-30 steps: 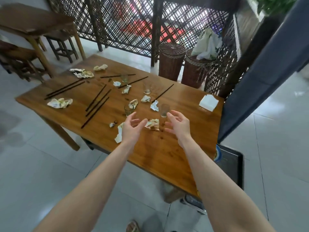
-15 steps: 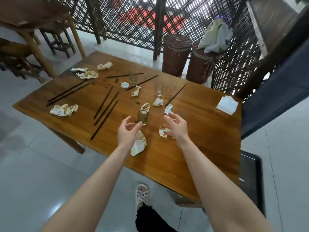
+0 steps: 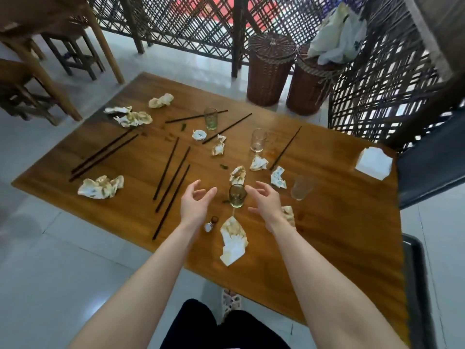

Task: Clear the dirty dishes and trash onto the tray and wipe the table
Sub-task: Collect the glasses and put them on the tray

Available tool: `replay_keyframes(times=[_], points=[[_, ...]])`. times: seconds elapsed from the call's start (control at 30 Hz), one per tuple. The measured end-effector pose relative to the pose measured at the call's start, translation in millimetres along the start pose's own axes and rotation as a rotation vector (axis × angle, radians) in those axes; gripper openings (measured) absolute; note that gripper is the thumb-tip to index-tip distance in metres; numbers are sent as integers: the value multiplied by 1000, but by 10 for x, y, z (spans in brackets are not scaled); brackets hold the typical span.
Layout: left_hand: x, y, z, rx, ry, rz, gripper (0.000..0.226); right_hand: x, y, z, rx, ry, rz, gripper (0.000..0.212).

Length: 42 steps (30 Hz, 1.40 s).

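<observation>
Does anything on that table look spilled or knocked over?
Yes: a small brown bottle lies on its side near the left hand. Chopsticks lie scattered unpaired among stained crumpled napkins. The glasses stand upright.

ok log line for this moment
hands: left open, right open | flanking glass, no contact | table: nothing cleared | next: probably grasp glass
</observation>
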<state>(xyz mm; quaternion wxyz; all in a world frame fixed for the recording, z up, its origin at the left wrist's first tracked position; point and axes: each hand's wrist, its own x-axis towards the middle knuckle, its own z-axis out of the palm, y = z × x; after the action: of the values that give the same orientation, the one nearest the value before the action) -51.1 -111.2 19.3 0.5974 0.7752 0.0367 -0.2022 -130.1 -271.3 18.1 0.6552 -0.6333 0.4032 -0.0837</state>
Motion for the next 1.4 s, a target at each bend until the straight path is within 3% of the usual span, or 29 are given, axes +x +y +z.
replay_keyframes(times=[0.23,0.5,0.7,1.03,1.4], points=[[457,6,-160,38,-112,-33,56,133,97,260,7,87,95,62],[997,-99,-398,163,-310,-46,61,192,296,623,67,298,194,80],[1346,-193,-528,219,-411,-43,61,246,389,857,161,407,230,80],[1705,-133,-510,175,-463,-62,58,323,315,979,120,521,151,61],[2203,268,-261,97,-402,-40,57,986,-377,1011,244,417,69,47]])
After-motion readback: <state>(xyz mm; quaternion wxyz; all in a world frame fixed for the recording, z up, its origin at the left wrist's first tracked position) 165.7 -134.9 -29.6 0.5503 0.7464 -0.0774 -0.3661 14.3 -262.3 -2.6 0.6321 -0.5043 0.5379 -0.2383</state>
